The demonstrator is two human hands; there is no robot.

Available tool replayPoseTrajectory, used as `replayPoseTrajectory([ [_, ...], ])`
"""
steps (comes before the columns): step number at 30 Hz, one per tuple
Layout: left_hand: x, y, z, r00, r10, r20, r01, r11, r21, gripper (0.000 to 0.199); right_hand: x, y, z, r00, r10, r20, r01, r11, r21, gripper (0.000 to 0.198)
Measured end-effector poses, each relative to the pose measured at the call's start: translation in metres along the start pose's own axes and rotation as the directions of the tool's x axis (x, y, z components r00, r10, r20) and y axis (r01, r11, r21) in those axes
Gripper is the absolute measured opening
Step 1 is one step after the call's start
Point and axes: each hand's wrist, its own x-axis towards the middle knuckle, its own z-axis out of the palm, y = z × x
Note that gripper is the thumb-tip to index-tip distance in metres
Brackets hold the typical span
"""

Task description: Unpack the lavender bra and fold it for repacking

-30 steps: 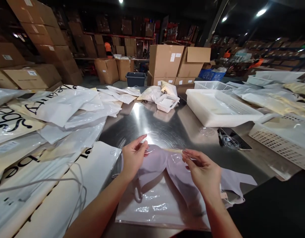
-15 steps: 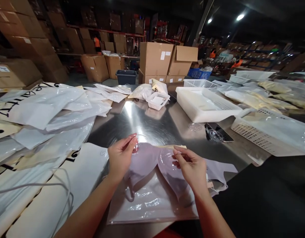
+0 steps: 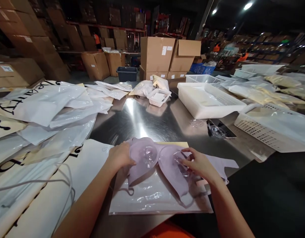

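A pale lilac bra (image 3: 139,168) lies cups-up over a clear-and-white plastic bag (image 3: 152,201) on the metal table. Inside its left cup sits a clear plastic dome (image 3: 150,154); another clear plastic dome (image 3: 178,158) lies in the right cup, partly covered by fingers. My left hand (image 3: 120,155) is closed around the bra's left side, thumb in front and the other fingers hidden behind. My right hand (image 3: 198,165) has curled fingers and thumb on the dome in the right cup. A strap and a pinkish tag (image 3: 202,182) show beside my right wrist.
White printed bags (image 3: 43,102) pile up on the left, with a grey cord (image 3: 35,181) across them. A phone (image 3: 223,128) with clear plastic on it lies to the right, near a white tray (image 3: 207,112) and a perforated basket (image 3: 256,134). Cartons (image 3: 156,54) stand behind the table.
My left hand has let go of the clear plastic and moved down to the bra's left side. A clear dome now sits in the left cup. My right hand has shifted slightly right.
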Motion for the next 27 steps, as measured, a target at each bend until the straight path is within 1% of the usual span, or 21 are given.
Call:
replayPoseTrajectory([
  [2, 0.003, -0.003, 0.001, 0.998, 0.043, 0.037, -0.043, 0.999, -0.024, 0.05, 0.004, 0.003, 0.002, 0.999, -0.017, -0.048, 0.018, 1.0, 0.016, 0.063],
  [4, 0.005, -0.01, 0.0, 0.996, 0.072, 0.054, -0.07, 0.997, -0.027, 0.035, 0.006, 0.006, -0.004, 0.989, -0.055, -0.14, 0.064, 0.996, 0.061, 0.075],
  [5, 0.006, -0.014, -0.002, 0.995, 0.076, 0.058, -0.075, 0.997, -0.024, 0.032, 0.006, 0.01, -0.01, 0.977, -0.079, -0.197, 0.096, 0.992, 0.081, 0.075],
  [7, 0.01, -0.025, -0.007, 0.996, 0.066, 0.055, -0.065, 0.998, -0.014, 0.04, 0.004, 0.02, -0.028, 0.939, -0.097, -0.329, 0.134, 0.987, 0.093, 0.067],
  [9, 0.011, -0.036, -0.013, 0.999, 0.036, 0.041, -0.036, 0.999, -0.006, 0.045, 0.001, 0.036, -0.048, 0.879, -0.073, -0.472, 0.132, 0.987, 0.095, 0.061],
  [11, 0.006, -0.047, -0.022, 1.0, 0.006, 0.029, -0.006, 1.0, 0.01, 0.036, -0.005, 0.055, -0.065, 0.811, -0.035, -0.584, 0.088, 0.994, 0.062, 0.058],
  [13, -0.004, -0.053, -0.031, 0.998, -0.043, -0.036, 0.044, 0.998, 0.049, 0.025, -0.014, 0.069, -0.07, 0.743, -0.03, -0.669, 0.025, 1.0, -0.018, 0.055],
  [14, -0.011, -0.054, -0.035, 0.994, -0.074, -0.077, 0.079, 0.995, 0.061, 0.025, -0.02, 0.073, -0.067, 0.696, -0.072, -0.714, 0.013, 0.996, -0.087, 0.054],
  [15, -0.018, -0.054, -0.039, 0.987, -0.111, -0.119, 0.119, 0.991, 0.063, 0.027, -0.028, 0.074, -0.059, 0.654, -0.169, -0.737, 0.044, 0.982, -0.185, 0.053],
  [16, -0.024, -0.053, -0.043, 0.977, -0.147, -0.153, 0.157, 0.986, 0.056, 0.03, -0.038, 0.072, -0.047, 0.631, -0.321, -0.706, 0.128, 0.941, -0.313, 0.054],
  [17, -0.029, -0.05, -0.046, 0.97, -0.176, -0.17, 0.186, 0.981, 0.047, 0.031, -0.049, 0.067, -0.032, 0.599, -0.504, -0.623, 0.249, 0.856, -0.453, 0.054],
  [18, -0.032, -0.047, -0.048, 0.966, -0.194, -0.172, 0.204, 0.978, 0.039, 0.032, -0.06, 0.06, -0.014, 0.583, -0.696, -0.42, 0.426, 0.701, -0.572, 0.054],
  [19, -0.035, -0.044, -0.049, 0.965, -0.202, -0.167, 0.211, 0.977, 0.034, 0.033, -0.071, 0.052, 0.003, 0.563, -0.814, -0.142, 0.595, 0.519, -0.614, 0.057],
  [20, -0.036, -0.041, -0.05, 0.965, -0.205, -0.163, 0.213, 0.977, 0.03, 0.033, -0.081, 0.044, 0.021, 0.521, -0.851, 0.071, 0.695, 0.374, -0.615, 0.054],
  [21, -0.037, -0.039, -0.051, 0.966, -0.204, -0.158, 0.21, 0.977, 0.021, 0.032, -0.089, 0.037, 0.036, 0.504, -0.836, 0.219, 0.745, 0.292, -0.6, 0.054],
  [22, -0.037, -0.038, -0.051, 0.966, -0.207, -0.156, 0.21, 0.978, 0.005, 0.03, -0.094, 0.032, 0.049, 0.506, -0.813, 0.288, 0.768, 0.273, -0.58, 0.054],
  [23, -0.037, -0.038, -0.051, 0.966, -0.209, -0.155, 0.209, 0.978, -0.018, 0.028, -0.096, 0.028, 0.06, 0.526, -0.798, 0.294, 0.768, 0.297, -0.567, 0.053],
  [25, -0.038, -0.041, -0.051, 0.967, -0.205, -0.149, 0.196, 0.978, -0.076, 0.026, -0.096, 0.027, 0.072, 0.57, -0.794, 0.21, 0.752, 0.401, -0.524, 0.047],
  [27, -0.041, -0.049, -0.051, 0.967, -0.197, -0.161, 0.177, 0.976, -0.127, 0.022, -0.093, 0.029, 0.076, 0.583, -0.802, 0.128, 0.745, 0.465, -0.478, 0.042],
])
